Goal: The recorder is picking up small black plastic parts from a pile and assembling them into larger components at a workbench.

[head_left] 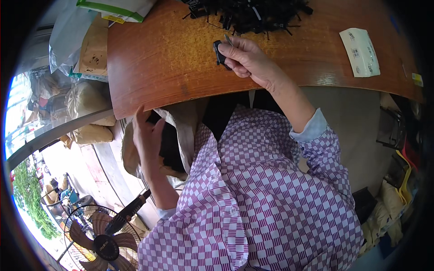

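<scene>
Hovering near table edge (181, 99): left fingers (140, 116)

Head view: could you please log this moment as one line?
right hand: holding small black part over table | left hand: empty, near open sack | black pieces: heaped on table | fan: lower left

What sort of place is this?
Probably a small workshop for hand work: a heap of small black parts on a worn wooden table, a black piece in the right hand, and filled bags at the left.
</scene>
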`<state>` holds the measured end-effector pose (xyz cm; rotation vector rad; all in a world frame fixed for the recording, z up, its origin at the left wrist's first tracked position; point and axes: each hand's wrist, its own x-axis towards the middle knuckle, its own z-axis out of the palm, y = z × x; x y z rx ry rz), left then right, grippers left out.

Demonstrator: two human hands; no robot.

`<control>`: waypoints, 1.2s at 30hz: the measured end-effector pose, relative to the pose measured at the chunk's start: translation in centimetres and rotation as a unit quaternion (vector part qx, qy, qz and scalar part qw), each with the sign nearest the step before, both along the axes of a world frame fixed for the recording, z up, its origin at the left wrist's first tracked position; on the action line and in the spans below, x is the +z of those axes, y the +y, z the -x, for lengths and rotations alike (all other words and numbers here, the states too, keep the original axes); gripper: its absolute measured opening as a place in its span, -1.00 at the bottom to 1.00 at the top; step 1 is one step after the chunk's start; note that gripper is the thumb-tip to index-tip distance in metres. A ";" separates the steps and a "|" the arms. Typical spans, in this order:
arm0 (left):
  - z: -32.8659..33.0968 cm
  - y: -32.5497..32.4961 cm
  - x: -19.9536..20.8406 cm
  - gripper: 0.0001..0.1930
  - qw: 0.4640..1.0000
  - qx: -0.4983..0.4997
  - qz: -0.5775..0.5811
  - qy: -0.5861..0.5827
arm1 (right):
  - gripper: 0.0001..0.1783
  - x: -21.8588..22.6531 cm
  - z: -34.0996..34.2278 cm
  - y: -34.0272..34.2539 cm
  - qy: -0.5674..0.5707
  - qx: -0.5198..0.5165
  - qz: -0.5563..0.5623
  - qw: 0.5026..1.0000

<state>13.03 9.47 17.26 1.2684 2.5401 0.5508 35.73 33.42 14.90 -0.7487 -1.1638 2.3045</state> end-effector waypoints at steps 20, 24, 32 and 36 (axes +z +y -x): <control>-8.9 13.5 -0.9 -0.65 0.808 -0.140 -0.178 -0.544 | -0.73 -0.3 -1.3 -4.1 -0.099 -0.071 -0.275 0.954; -8.6 13.6 -1.0 -0.69 0.846 -0.156 -0.148 -0.489 | -0.76 0.3 -1.0 -4.5 -0.161 -0.034 -0.377 0.911; -8.6 13.9 -1.2 -0.70 0.881 -0.181 -0.143 -0.413 | -0.80 0.8 -0.8 -4.6 -0.193 -0.033 -0.396 0.897; -9.4 14.1 -0.5 -0.71 0.939 -0.187 -0.127 -0.260 | -0.81 0.7 -0.5 -4.7 -0.219 -0.049 -0.392 0.892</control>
